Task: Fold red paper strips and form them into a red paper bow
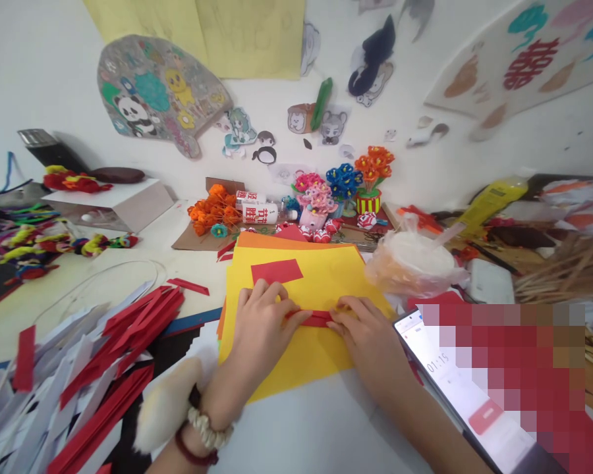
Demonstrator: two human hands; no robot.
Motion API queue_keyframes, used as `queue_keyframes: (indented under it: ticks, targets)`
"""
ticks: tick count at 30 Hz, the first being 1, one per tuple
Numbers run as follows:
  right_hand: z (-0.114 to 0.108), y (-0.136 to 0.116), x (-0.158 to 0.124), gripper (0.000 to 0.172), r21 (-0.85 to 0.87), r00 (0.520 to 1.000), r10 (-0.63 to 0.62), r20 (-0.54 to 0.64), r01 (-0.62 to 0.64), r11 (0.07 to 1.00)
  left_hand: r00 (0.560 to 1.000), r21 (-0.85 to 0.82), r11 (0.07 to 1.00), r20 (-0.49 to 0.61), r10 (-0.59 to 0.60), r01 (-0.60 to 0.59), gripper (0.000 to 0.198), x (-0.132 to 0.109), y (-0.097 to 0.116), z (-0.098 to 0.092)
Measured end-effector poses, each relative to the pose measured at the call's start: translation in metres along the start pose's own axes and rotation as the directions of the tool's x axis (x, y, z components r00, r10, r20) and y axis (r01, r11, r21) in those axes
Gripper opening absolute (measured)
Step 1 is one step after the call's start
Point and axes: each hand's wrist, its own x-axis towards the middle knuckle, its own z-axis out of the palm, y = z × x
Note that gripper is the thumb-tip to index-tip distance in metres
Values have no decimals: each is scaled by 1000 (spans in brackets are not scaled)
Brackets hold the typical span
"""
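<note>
A narrow red paper strip [315,318] lies on a yellow paper sheet [321,276] in the middle of the table. My left hand [264,322] presses its fingertips on the strip's left end, fingers curled down. My right hand [363,329] pinches the strip's right end against the sheet. A loose red paper rectangle [277,270] rests on the yellow sheet just beyond my left hand.
A pile of red and white folded strips [93,355] fills the left front. A phone [467,388] showing a timer lies at right. A bagged cup [412,263] stands right of the sheet. Paper flowers [346,181] and bottles [264,212] line the back wall.
</note>
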Motion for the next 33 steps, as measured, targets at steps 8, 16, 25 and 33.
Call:
queue_keyframes:
  ticks: [8,16,25,33]
  targets:
    - [-1,7,7,8,197,996,89,1,-88,976,994,-137,985,52,-96,102,11,5,6,13]
    - [2,9,24,4,274,999,15,40,-26,961,995,-175,982,82,-58,71,9,5,5,14]
    - [-9,14,26,13,306,984,-139,113,98,947,984,-138,985,130,121,-102,13,0,1,6]
    - [-14,19,16,29,121,913,-408,-20,407,905,902,-6,909,127,413,-416,14,-1,-7,-6]
